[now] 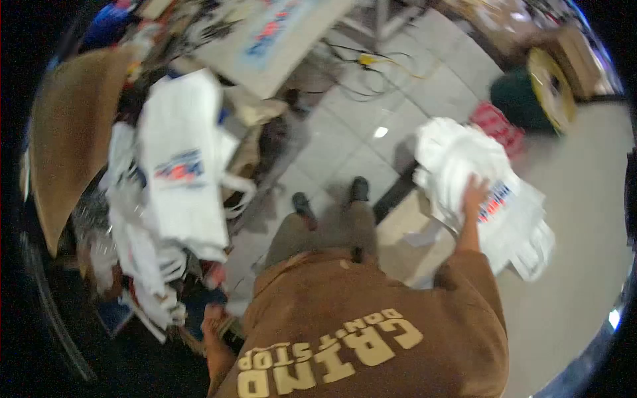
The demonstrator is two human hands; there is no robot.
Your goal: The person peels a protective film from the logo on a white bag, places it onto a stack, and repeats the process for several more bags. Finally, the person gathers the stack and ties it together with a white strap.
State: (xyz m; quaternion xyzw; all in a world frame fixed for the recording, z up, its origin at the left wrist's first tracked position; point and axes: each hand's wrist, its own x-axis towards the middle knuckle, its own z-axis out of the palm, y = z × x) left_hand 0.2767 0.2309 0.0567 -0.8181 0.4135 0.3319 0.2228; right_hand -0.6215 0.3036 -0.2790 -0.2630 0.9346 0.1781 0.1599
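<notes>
Blur softens our right hand [474,196], its fingers slightly apart, palm down over the white bags [446,151]. The bags lie directly beneath it on the pale surface [570,265], our right arm bent towards them. Well left of the bags, our left hand [212,322] hangs low, too blurred to tell its grip.

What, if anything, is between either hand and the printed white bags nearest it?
Nothing visible for the right hand: it rests on the right pile of white bags. Between the left hand and the left pile of white bags sits a small reddish item, too blurred to name; it might get in the way.
</notes>
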